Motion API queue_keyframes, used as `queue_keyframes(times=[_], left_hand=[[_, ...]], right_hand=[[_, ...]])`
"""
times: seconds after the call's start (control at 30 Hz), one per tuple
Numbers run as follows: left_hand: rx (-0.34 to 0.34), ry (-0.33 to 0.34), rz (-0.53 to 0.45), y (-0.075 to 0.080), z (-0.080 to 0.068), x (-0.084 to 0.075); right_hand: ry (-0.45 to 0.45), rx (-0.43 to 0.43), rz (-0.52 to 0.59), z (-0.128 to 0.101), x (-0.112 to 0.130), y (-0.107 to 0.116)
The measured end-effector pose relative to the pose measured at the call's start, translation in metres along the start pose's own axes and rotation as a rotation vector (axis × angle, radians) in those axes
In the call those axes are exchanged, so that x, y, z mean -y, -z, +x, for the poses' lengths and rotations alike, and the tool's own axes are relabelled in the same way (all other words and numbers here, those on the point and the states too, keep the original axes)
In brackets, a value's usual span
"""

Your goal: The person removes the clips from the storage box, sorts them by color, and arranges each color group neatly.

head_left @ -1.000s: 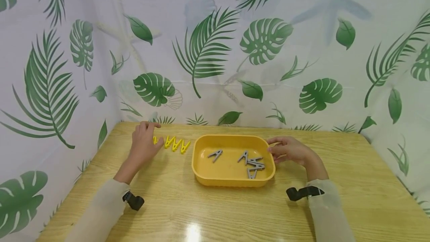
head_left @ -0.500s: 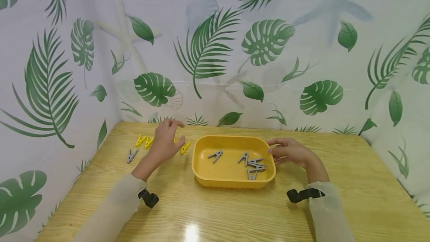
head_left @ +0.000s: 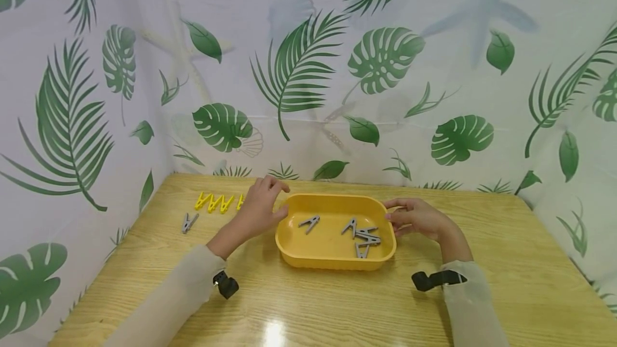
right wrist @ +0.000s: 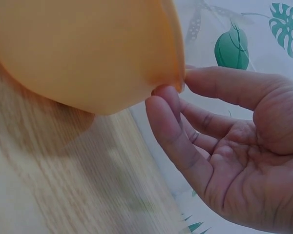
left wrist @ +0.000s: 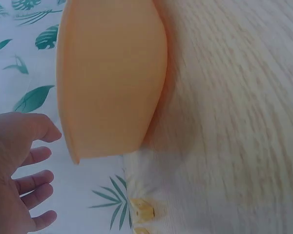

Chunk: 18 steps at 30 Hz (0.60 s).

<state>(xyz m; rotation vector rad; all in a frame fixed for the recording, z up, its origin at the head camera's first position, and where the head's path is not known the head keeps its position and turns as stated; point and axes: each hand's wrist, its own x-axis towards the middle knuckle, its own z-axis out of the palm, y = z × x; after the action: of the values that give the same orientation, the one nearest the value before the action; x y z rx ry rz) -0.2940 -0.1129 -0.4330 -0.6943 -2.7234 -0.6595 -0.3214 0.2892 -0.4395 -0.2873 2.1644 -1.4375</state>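
Note:
A yellow plastic basin [head_left: 332, 263] sits on the table, with several grey clothespins [head_left: 351, 225] inside it. At its left rim is my left hand [head_left: 258, 208], thumb and fingers spread apart; nothing shows between them in the left wrist view, where the basin's outer wall [left wrist: 112, 83] is beside the fingertips. My right hand [head_left: 416, 217] pinches the basin's right rim, thumb on one side and fingers on the other, as the right wrist view shows. Several yellow clothespins [head_left: 225, 205] stand in a row on the table's far left, some partly hidden behind the left hand.
A lone grey clothespin [head_left: 188, 223] lies on the wooden table [head_left: 337, 309], in front of the yellow row. Behind the table hangs a white cloth [head_left: 308, 159] printed with green leaves. Each wrist wears a black strap with a small camera [head_left: 227, 286].
My left hand has moved right, from over the yellow clothespins to the basin's left rim, uncovering the grey clothespin and most of the row. The right hand stays at the basin.

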Motion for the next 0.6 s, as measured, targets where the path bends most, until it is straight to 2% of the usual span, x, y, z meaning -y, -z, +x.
queue_keyframes(times=[0.1,0.27,0.37,0.6], left_hand=[[0.041,-0.019,0.009,-0.002,0.002,-0.006],[0.075,-0.106,0.042,-0.005,0.008,-0.017],[0.118,-0.144,0.066,-0.010,0.013,-0.022],[0.237,-0.164,0.174,-0.022,0.023,-0.034]], right_hand=[[0.001,0.002,0.002,0.000,0.000,0.000],[0.001,0.000,0.000,0.001,-0.001,0.000],[0.001,-0.003,-0.001,0.002,-0.001,0.000],[0.000,-0.010,-0.004,0.001,0.000,0.000]])
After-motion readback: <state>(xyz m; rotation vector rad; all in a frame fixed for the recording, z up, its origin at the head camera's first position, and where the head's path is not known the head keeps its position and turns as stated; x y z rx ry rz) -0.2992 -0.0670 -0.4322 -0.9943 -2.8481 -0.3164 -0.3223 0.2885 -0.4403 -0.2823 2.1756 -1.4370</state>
